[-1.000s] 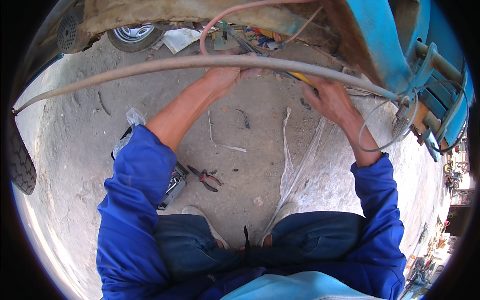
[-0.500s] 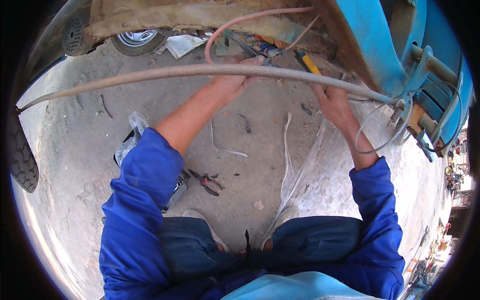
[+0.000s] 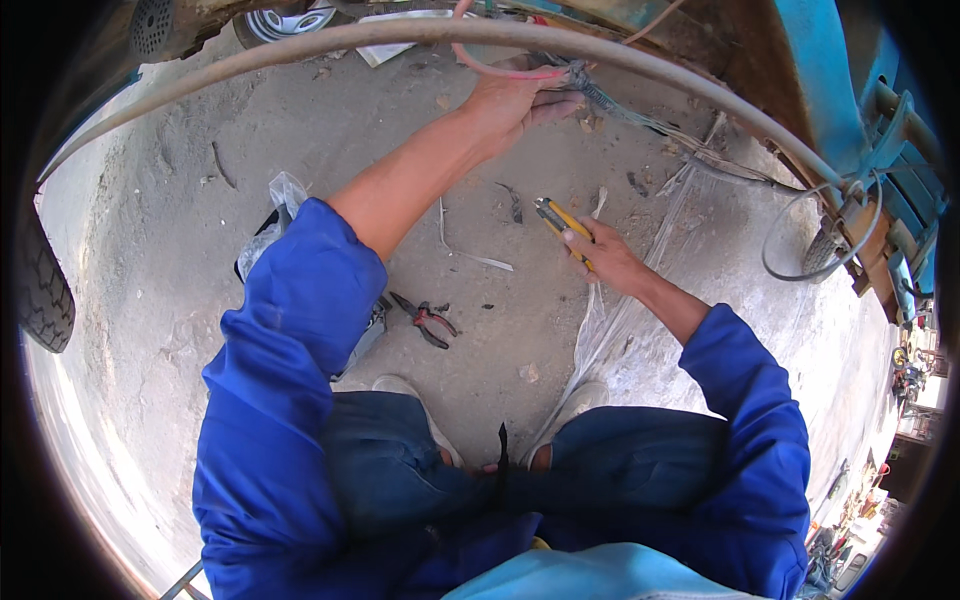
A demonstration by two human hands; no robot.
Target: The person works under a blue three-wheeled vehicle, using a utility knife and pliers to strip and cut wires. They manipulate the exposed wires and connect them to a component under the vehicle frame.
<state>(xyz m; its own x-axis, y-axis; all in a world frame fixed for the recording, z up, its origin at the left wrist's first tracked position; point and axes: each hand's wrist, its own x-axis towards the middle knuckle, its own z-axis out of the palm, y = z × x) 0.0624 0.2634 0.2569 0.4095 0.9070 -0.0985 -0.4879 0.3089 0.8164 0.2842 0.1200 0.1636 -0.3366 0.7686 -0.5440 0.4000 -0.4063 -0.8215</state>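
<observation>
Two hands at work under the blue vehicle, one on the wiring, one on a cutter.

Up at the far side, the left hand [image 3: 515, 100] closes its fingers around a grey taped bundle of wires [image 3: 610, 100], right where a thin pink hose [image 3: 490, 68] loops past just under the long curved grey pipe [image 3: 300, 45]. Lower and to the right, the right hand [image 3: 610, 262] grips a yellow-handled utility knife [image 3: 556, 218], blade end pointing far-left, held above the dusty concrete ground [image 3: 160, 250]. Near the person's left knee, red-handled pliers [image 3: 425, 320] lie flat on the concrete, well apart from both hands. A strip of clear plastic sheet [image 3: 640, 300] runs from the right shoe toward the blue metal vehicle body [image 3: 820, 80] at far right. A black tyre [image 3: 45, 300] sits at the left edge.
</observation>
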